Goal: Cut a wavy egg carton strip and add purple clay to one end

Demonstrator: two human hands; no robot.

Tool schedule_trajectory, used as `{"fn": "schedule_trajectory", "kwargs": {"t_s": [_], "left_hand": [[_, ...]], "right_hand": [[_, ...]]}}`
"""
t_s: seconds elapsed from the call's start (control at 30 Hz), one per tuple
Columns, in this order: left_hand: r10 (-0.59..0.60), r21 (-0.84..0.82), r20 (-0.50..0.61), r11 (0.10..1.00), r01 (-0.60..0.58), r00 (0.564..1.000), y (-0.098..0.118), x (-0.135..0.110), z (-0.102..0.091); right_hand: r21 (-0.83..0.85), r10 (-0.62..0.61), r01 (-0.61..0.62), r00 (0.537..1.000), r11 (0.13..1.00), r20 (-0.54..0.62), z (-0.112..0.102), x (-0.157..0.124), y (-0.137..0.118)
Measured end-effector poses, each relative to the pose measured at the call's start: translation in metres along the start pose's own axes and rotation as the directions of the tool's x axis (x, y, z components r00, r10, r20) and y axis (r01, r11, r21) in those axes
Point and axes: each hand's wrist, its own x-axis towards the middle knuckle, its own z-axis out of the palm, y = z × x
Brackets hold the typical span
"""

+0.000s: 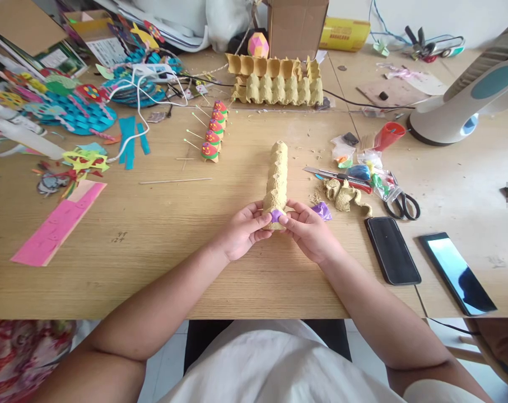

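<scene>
A strip of egg-carton cups (276, 173) lies on the wooden table (161, 235), running away from me. My left hand (242, 228) and my right hand (307, 228) meet at its near end. Both pinch a small piece of purple clay (276, 215) pressed against the end cup. A second lump of purple clay (322, 210) rests on the table just right of my right hand. A row of painted carton cups with pins (214, 131) stands further back to the left.
Scissors (400, 204), a utility knife (335, 178), carton scraps and clay bags lie to the right, with two phones (392, 250) (457, 272) nearer me. An egg carton (274, 81) and cardboard box are at the back, a fan (459, 106) at right, coloured paper crafts at left.
</scene>
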Motion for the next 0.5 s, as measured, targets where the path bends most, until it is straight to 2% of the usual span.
{"fn": "schedule_trajectory", "kwargs": {"t_s": [0.23,0.5], "left_hand": [[0.021,-0.003,-0.005,1.0,-0.021,1.0,-0.0001,-0.0002,0.0],[0.021,0.02,0.027,1.0,-0.022,0.999,-0.0022,0.0,-0.0004]], "right_hand": [[0.008,0.005,-0.005,1.0,1.0,0.017,0.0005,-0.0007,-0.0005],[-0.087,-0.053,0.051,0.998,0.995,-0.015,0.0031,0.0012,0.0057]]}}
